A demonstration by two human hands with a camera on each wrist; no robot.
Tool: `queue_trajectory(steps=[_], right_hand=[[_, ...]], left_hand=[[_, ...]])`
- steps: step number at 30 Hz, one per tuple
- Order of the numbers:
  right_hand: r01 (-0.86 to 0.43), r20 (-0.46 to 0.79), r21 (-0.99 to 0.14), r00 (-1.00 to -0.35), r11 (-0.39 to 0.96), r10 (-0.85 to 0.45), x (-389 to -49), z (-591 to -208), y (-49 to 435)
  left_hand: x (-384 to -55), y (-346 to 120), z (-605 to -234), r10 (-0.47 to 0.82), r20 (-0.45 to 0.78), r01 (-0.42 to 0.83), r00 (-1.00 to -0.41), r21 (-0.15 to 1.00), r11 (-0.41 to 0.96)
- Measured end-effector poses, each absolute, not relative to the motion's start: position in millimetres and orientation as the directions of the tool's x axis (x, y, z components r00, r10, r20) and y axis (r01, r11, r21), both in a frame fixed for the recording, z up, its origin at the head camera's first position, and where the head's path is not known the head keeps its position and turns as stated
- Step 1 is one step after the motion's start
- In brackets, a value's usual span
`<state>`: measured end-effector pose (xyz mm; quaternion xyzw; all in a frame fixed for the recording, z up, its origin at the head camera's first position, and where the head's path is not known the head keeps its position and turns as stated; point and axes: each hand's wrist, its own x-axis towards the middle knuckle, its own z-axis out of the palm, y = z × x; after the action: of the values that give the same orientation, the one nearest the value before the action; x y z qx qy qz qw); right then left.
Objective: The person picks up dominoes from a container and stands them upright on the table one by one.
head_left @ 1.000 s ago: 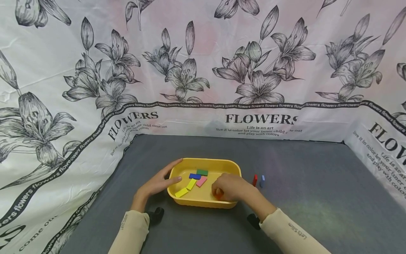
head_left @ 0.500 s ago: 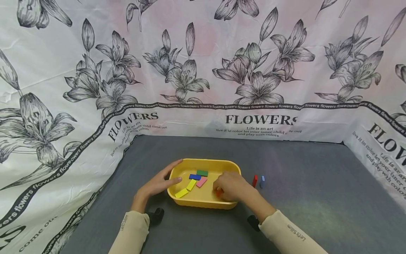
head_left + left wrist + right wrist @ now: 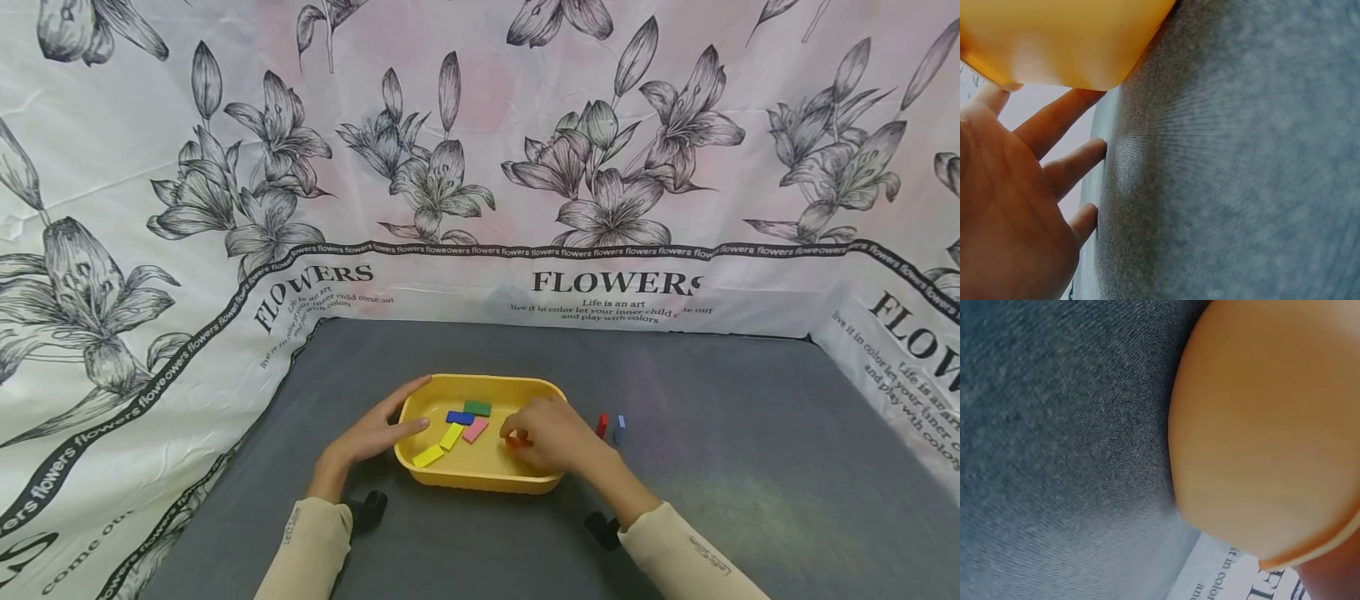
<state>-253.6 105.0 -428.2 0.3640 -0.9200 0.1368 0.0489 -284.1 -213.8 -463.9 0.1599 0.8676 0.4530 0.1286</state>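
A yellow plastic tray (image 3: 491, 481) sits on the dark cloth. Inside lie a green block (image 3: 477, 408), a blue block (image 3: 460, 417), a pink block (image 3: 476, 430) and two yellow blocks (image 3: 428, 456). My left hand (image 3: 377, 429) touches the tray's left side, fingers spread and straight outside, thumb over the rim; the left wrist view shows its palm (image 3: 1013, 206). My right hand (image 3: 551, 431) reaches over the right part of the tray, fingertips pinching an orange block (image 3: 513, 442), mostly hidden. In the right wrist view the tray wall (image 3: 1260, 425) covers most of that hand.
To the right of the tray, a red block (image 3: 602, 426) and a light blue block (image 3: 620, 429) stand upright on the grey cloth (image 3: 720, 433). A white flower-printed sheet (image 3: 480, 283) hangs behind and along both sides.
My right hand has lifted and shifted slightly toward the back of the tray, with the orange block at its fingertips. The left hand and the other blocks stay in place.
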Motion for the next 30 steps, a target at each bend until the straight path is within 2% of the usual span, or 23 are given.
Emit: queue_trajectory(steps=[4, 8, 15, 24, 30], right_hand=[[-0.661, 0.276, -0.262, -0.749, 0.703, -0.602, -255, -429, 112], [-0.627, 0.358, -0.374, -0.778, 0.684, -0.517, -255, -426, 122], [-0.637, 0.506, -0.561, -0.769, 0.529, -0.390, -251, -410, 148], [-0.473, 0.432, -0.711, -0.878, 0.520, -0.208, -245, -403, 190], [-0.446, 0.437, -0.740, -0.888, 0.504, -0.143, -241, -407, 215]], left_hand=[[-284, -214, -464, 0.392, -0.079, 0.158, -0.917, 0.828, 0.538], [-283, -214, -463, 0.396, -0.083, 0.156, -0.915, 0.832, 0.533], [-284, -214, -464, 0.403, -0.075, 0.170, -0.912, 0.826, 0.538], [-285, -215, -466, 0.409, -0.074, 0.177, -0.910, 0.822, 0.541], [-285, -216, -465, 0.425, -0.059, 0.195, -0.903, 0.825, 0.530]])
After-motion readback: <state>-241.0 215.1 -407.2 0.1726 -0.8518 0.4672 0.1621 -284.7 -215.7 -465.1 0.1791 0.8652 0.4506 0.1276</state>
